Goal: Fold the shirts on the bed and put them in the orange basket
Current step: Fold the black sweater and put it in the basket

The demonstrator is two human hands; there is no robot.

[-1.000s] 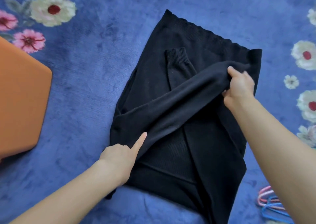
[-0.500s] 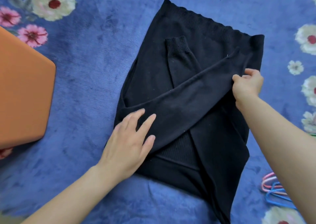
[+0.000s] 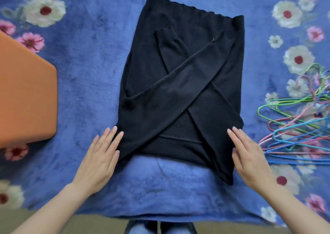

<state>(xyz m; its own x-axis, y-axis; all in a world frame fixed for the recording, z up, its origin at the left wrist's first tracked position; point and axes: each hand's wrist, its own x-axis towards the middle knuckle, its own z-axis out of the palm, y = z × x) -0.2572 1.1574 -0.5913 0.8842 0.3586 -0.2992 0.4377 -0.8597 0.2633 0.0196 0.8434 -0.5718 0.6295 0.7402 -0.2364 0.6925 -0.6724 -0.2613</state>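
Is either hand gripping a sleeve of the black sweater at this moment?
No: the left hand and the right hand both lie flat and open at the near corners of the black sweater.

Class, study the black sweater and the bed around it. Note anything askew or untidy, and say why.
The black sweater is folded unevenly: its near right corner juts past the rest of the near edge. To its right, coloured hangers lie in a tangled heap on the blanket.
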